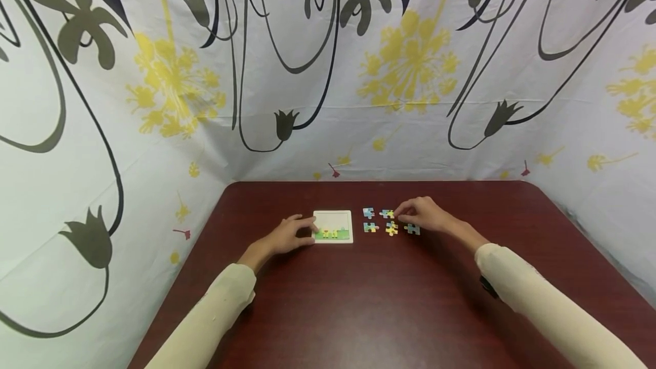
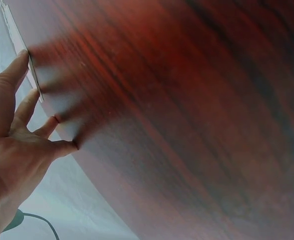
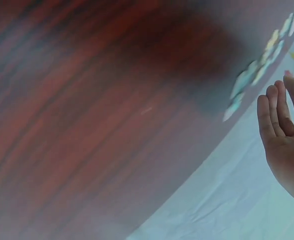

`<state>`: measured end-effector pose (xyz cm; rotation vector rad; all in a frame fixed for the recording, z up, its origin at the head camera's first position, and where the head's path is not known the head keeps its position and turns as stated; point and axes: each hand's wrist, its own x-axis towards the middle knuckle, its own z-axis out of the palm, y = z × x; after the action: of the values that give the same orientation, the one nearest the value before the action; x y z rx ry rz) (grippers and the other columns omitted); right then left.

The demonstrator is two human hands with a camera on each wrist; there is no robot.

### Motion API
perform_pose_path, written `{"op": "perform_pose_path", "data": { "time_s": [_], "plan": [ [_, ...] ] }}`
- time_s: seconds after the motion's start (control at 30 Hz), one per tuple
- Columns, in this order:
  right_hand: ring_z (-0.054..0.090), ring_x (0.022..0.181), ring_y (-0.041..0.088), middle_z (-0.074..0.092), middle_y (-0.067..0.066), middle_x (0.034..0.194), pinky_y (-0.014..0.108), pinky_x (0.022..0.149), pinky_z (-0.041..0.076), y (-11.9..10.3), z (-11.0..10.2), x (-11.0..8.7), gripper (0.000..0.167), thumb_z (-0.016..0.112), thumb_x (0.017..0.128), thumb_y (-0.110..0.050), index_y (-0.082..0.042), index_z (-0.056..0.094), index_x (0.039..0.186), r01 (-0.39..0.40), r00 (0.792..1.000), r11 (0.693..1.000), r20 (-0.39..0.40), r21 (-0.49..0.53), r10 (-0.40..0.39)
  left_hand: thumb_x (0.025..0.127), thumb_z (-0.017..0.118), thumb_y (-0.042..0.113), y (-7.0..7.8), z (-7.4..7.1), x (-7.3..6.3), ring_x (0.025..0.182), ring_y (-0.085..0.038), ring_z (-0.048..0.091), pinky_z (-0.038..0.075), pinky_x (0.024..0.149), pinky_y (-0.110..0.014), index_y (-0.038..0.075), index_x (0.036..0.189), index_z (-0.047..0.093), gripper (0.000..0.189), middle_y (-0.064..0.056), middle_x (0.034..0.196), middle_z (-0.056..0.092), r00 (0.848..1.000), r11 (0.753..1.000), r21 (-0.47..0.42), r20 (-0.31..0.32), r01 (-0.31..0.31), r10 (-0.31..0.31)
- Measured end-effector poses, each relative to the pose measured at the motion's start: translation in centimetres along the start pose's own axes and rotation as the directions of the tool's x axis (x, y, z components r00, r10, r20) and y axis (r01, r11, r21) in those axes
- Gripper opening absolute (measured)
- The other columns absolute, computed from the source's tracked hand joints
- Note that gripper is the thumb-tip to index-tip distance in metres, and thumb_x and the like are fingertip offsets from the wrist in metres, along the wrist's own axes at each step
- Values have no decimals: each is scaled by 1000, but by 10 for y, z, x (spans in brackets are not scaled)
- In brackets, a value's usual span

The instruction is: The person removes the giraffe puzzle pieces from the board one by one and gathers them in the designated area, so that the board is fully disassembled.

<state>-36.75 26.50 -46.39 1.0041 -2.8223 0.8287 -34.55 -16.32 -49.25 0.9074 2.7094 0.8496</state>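
Note:
A white-rimmed puzzle board (image 1: pixel 333 241) with a green and yellow picture strip along its lower part lies flat on the table. My left hand (image 1: pixel 293 234) touches its left edge, fingers spread; in the left wrist view, thumb and one finger of the left hand (image 2: pixel 17 135) meet the board's edge (image 2: pixel 31 75). To the board's right lie several loose jigsaw pieces, among them a blue-and-yellow piece (image 1: pixel 370 227) and a yellow piece (image 1: pixel 392 229). Over the rightmost pieces hovers my right hand (image 1: pixel 424 213), fingers fairly straight. Nothing shows in its grasp in the right wrist view (image 3: pixel 286 130).
The dark red wooden table (image 1: pixel 328 306) has rounded far corners. A white cloth (image 1: pixel 318 84) printed with flowers hangs behind it and along both sides. A small dark object (image 1: pixel 488 286) shows below the right sleeve.

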Motion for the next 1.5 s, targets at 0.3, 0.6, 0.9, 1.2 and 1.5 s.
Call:
{"op": "perform_pose_path", "data": {
  "time_s": [0.3, 0.6, 0.9, 1.2, 1.5],
  "plan": [
    [75, 82, 19, 78, 9, 108, 30, 73, 60, -35, 25, 44, 16, 72, 98, -8, -1, 78, 112, 106, 994, 994, 39, 8, -106, 101, 71, 31, -1, 2, -1, 156, -41, 22, 10, 121, -70, 18, 138, 63, 40, -6, 162, 43, 998, 997, 24, -11, 69, -69],
    [74, 85, 13, 79, 5, 101, 28, 76, 60, -70, 61, 81, 15, 72, 98, -9, -3, 79, 111, 160, 982, 986, 99, 39, -163, 101, 70, 32, -4, 4, -2, 156, -39, 23, 11, 122, -68, 16, 144, 61, 46, -6, 162, 43, 995, 995, 23, -22, 94, -94],
    [75, 91, 17, 79, 8, 101, 26, 80, 59, -95, 89, 104, 25, 77, 96, -13, -1, 76, 118, 108, 979, 991, 169, 74, -119, 102, 70, 30, 0, 1, -1, 155, -41, 23, 11, 121, -70, 13, 145, 60, 48, -7, 159, 48, 997, 997, 13, -11, 74, -74],
    [71, 86, 14, 76, 8, 102, 27, 78, 58, -107, 97, 115, 31, 77, 95, -14, -1, 74, 123, 95, 968, 994, 230, 47, -104, 101, 71, 30, 0, 0, 4, 155, -41, 23, 12, 120, -71, 13, 147, 58, 51, -5, 156, 51, 998, 997, 22, -8, 70, -70],
    [70, 86, 12, 75, 5, 101, 27, 79, 57, -109, 100, 115, 29, 77, 95, -13, -4, 74, 123, 66, 965, 997, 252, 47, -76, 101, 71, 31, -1, 0, 5, 156, -39, 21, 10, 122, -69, 15, 148, 58, 51, -4, 158, 49, 997, 997, 13, -4, 78, -78]
  ]
}}
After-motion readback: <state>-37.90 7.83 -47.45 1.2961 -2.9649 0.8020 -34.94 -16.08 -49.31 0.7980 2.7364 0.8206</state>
